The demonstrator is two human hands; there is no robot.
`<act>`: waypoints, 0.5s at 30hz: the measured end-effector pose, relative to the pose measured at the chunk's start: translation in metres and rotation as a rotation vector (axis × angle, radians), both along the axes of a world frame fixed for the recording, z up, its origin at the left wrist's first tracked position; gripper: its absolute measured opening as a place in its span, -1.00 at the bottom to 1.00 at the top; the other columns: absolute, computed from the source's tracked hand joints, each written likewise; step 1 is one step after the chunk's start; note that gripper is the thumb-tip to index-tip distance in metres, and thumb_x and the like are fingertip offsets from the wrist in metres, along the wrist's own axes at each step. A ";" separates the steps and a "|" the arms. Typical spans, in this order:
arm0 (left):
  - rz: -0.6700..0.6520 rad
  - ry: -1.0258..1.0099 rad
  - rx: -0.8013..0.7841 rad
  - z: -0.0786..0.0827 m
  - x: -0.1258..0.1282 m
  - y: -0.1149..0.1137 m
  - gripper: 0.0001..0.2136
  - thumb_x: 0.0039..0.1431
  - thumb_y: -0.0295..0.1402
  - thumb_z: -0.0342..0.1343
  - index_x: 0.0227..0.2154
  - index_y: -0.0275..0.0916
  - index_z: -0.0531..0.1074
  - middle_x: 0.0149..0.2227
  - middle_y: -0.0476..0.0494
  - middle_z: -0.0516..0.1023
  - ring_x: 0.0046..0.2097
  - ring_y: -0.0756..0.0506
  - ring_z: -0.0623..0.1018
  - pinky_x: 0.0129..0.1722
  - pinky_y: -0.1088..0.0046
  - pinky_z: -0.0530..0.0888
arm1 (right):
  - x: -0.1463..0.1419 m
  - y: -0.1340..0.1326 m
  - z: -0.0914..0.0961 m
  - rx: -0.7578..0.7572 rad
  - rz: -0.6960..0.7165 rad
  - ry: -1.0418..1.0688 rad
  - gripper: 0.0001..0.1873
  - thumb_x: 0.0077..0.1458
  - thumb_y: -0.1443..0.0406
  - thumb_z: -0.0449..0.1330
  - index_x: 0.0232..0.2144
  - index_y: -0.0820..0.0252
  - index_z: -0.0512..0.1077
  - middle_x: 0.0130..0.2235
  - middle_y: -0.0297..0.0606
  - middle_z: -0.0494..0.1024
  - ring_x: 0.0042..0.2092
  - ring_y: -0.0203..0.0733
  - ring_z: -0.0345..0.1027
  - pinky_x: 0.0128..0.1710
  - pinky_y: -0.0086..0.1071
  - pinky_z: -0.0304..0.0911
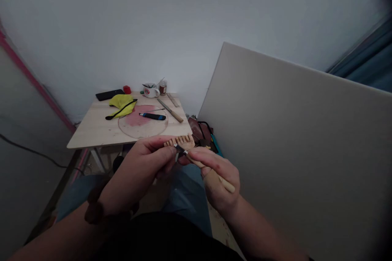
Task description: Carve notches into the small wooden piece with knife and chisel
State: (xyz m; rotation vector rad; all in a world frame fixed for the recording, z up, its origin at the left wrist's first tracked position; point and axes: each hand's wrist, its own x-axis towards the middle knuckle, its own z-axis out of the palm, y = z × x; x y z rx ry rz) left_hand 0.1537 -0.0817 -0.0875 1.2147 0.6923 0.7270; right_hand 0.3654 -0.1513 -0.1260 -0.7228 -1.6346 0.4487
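My left hand (153, 155) is closed around a small wooden comb (187, 142), a pale piece with a row of thick teeth along its upper edge. In my right hand (223, 173) is a carving knife (227, 184) with a slim wooden handle and a short metal blade. The blade reaches across the comb's near side, close to my left thumb; exact contact cannot be made out. A tan wrap covers part of my right thumb. Both hands are above my lap, just in front of the table (88, 134).
On the table lie a utility knife (153, 116), a wooden-handled file (170, 110), a yellow cloth (122, 105) and a black phone (109, 94). A white mug (150, 90) and a small jar (163, 87) stand at the back. A large grey panel (294, 142) rises at right.
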 end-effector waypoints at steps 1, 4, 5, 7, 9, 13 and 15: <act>0.007 0.009 0.009 0.002 0.000 0.000 -0.77 0.42 -0.33 0.22 -0.41 -0.21 0.57 -0.54 0.08 0.35 -0.49 0.04 0.24 -0.52 0.55 0.18 | 0.000 0.000 0.000 0.015 0.003 0.005 -0.57 0.55 0.28 0.22 0.34 -0.05 0.66 0.04 -0.14 0.86 0.10 0.05 0.74 0.17 0.03 0.66; 0.030 0.041 0.030 0.008 0.000 -0.001 -0.76 0.42 -0.31 0.23 -0.42 -0.20 0.56 -0.52 0.06 0.37 -0.47 0.02 0.27 -0.52 0.54 0.19 | 0.001 0.002 0.002 0.034 0.014 -0.001 -0.57 0.55 0.28 0.22 0.34 -0.04 0.66 0.05 -0.14 0.86 0.11 0.05 0.75 0.16 0.03 0.67; 0.034 0.050 0.035 0.010 0.000 -0.001 -0.76 0.42 -0.30 0.23 -0.42 -0.20 0.55 -0.53 0.06 0.37 -0.47 0.02 0.28 -0.52 0.54 0.18 | 0.002 0.003 0.003 0.032 0.011 -0.004 -0.57 0.55 0.28 0.22 0.33 -0.05 0.66 0.05 -0.15 0.86 0.11 0.05 0.75 0.16 0.03 0.68; 0.031 0.057 0.044 0.012 0.001 -0.001 -0.75 0.42 -0.28 0.23 -0.43 -0.19 0.54 -0.54 0.05 0.37 -0.48 0.00 0.29 -0.53 0.52 0.18 | 0.004 0.003 0.004 0.024 0.003 -0.005 -0.58 0.56 0.27 0.22 0.32 -0.06 0.67 0.05 -0.16 0.86 0.11 0.05 0.75 0.17 0.03 0.68; 0.023 0.053 0.052 0.012 0.001 0.000 -0.74 0.43 -0.28 0.22 -0.43 -0.19 0.54 -0.54 0.05 0.37 -0.48 0.00 0.29 -0.52 0.52 0.17 | 0.005 0.004 0.005 0.018 0.003 -0.001 -0.59 0.55 0.26 0.22 0.31 -0.06 0.68 0.04 -0.16 0.86 0.10 0.04 0.76 0.17 0.02 0.69; 0.013 0.037 0.057 0.012 0.000 0.000 -0.75 0.42 -0.30 0.22 -0.43 -0.17 0.52 -0.53 0.07 0.35 -0.48 0.00 0.28 -0.50 0.50 0.20 | 0.005 0.005 0.004 0.017 0.023 0.000 -0.58 0.55 0.28 0.22 0.32 -0.05 0.67 0.05 -0.15 0.85 0.11 0.02 0.75 0.16 -0.01 0.67; -0.002 0.025 0.092 0.015 -0.001 -0.001 -0.75 0.42 -0.32 0.18 -0.44 -0.16 0.53 -0.53 0.05 0.37 -0.47 -0.02 0.31 -0.47 0.47 0.26 | 0.005 0.004 0.004 0.016 0.029 -0.001 -0.57 0.55 0.29 0.22 0.33 -0.04 0.67 0.06 -0.15 0.85 0.11 0.02 0.74 0.17 -0.01 0.65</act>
